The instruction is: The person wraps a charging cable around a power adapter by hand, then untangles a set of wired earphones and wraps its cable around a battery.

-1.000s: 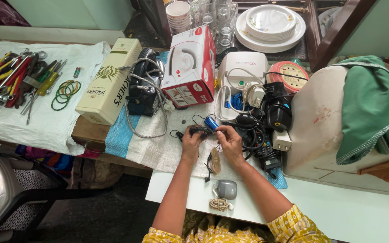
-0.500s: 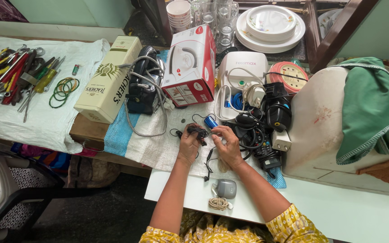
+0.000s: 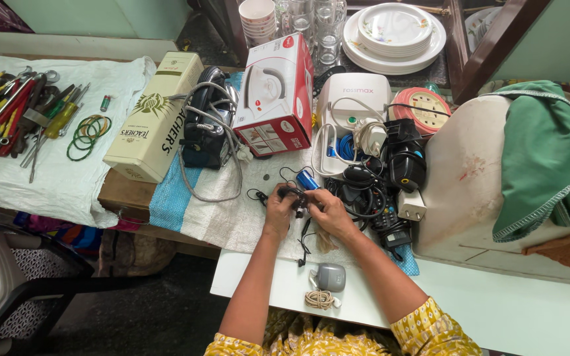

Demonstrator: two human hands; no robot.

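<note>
Nearest her, before the hands, a grey case (image 3: 331,277) lies on the board. Past it, left hand (image 3: 280,209) and right hand (image 3: 323,214) both grip a small black gadget (image 3: 296,196). Beyond that gadget stands an iron box (image 3: 275,95).

Both hands, left hand (image 3: 278,207) and right hand (image 3: 323,214), closed together around a small black gadget (image 3: 295,194) above the woven cloth (image 3: 232,211).

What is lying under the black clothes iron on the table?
The black clothes iron sits on a blue-and-white woven sheet, with its grey cord looped over that sheet. The table surface directly below the iron is covered, so it cannot be seen.
</note>
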